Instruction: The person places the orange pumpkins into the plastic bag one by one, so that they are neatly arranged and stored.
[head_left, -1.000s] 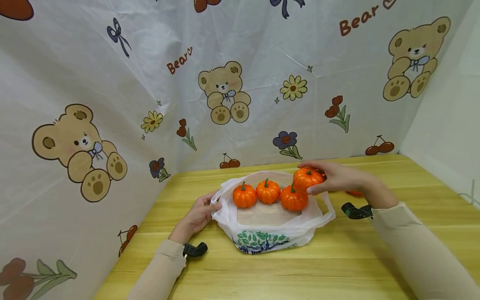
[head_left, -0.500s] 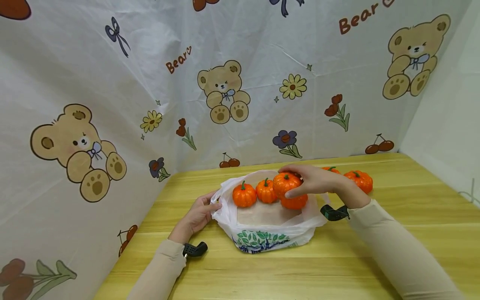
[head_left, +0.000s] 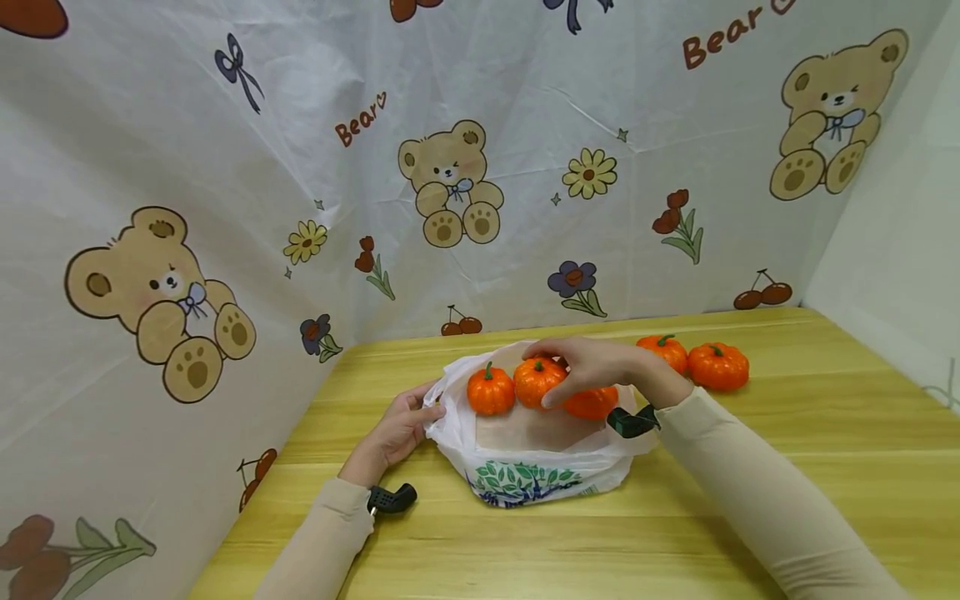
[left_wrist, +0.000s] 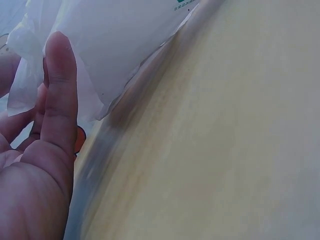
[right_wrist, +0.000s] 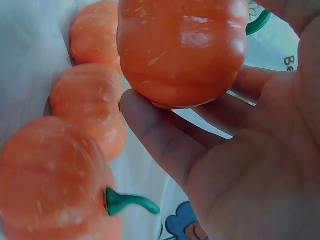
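Note:
A white plastic bag (head_left: 525, 479) with green leaf print lies with its mouth spread, small orange pumpkins inside. My left hand (head_left: 396, 427) pinches the bag's left rim; in the left wrist view the thumb (left_wrist: 60, 90) lies against the thin plastic. Over the bag, my right hand (head_left: 588, 367) grips a pumpkin (right_wrist: 182, 50) between thumb and fingers, its green stem toward the palm side. One pumpkin (head_left: 491, 392) sits at the bag's left and another (head_left: 592, 403) at its right, partly under my right hand. The right wrist view shows a middle pumpkin (right_wrist: 87, 107) between them, hidden in the head view.
Two more pumpkins stand on the wooden table (head_left: 450, 550) beyond my right forearm, one (head_left: 663, 352) behind it and one (head_left: 717, 367) farther right. A white sheet (head_left: 517, 275) printed with bears hangs along the back and left.
My right hand has carried its pumpkin leftward from the bag's right side to over the middle pumpkin, uncovering the two on the table. The left hand has stayed at the rim.

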